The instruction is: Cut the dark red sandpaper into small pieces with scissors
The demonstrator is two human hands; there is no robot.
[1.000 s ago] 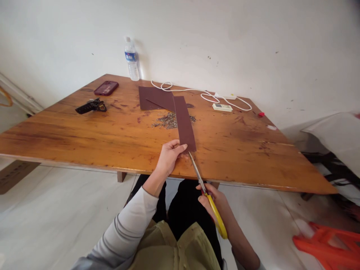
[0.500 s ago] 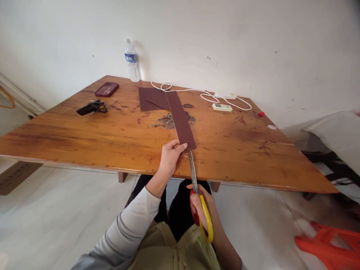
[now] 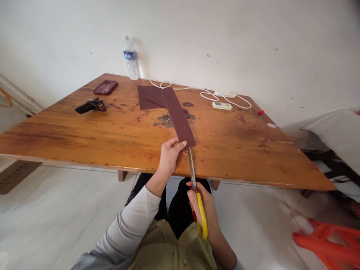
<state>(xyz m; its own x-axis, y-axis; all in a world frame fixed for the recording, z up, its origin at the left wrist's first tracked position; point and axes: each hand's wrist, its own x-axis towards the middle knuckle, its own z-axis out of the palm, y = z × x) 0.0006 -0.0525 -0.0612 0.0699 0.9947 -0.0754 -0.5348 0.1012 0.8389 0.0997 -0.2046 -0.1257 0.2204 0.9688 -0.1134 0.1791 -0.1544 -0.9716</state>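
My left hand (image 3: 169,153) pinches the near end of a long dark-red strip (image 3: 180,118), which looks like sandpaper or stiff paper, between thumb and fingers. In my right hand (image 3: 201,202) are scissors (image 3: 192,168) with yellow and red handles. Their blades look closed, and the tips are at the strip's near edge, right beside my left thumb. A heap of small dark bits (image 3: 164,120) lies on the table under the strip. Behind it rests a larger dark-red sheet (image 3: 147,95), with a narrow pointed piece on top.
The wooden table (image 3: 112,146) holds a water bottle (image 3: 131,62), a dark-red phone (image 3: 105,87), a black strap-like object (image 3: 90,106), a white remote (image 3: 222,105) and a white power strip (image 3: 225,94) with its cord. On the floor at right stands an orange plastic stool (image 3: 323,240).
The scissors' handles have come closer together and the right hand has tightened round them. The left hand keeps its pinch on the strip. The whole view has shifted slightly.
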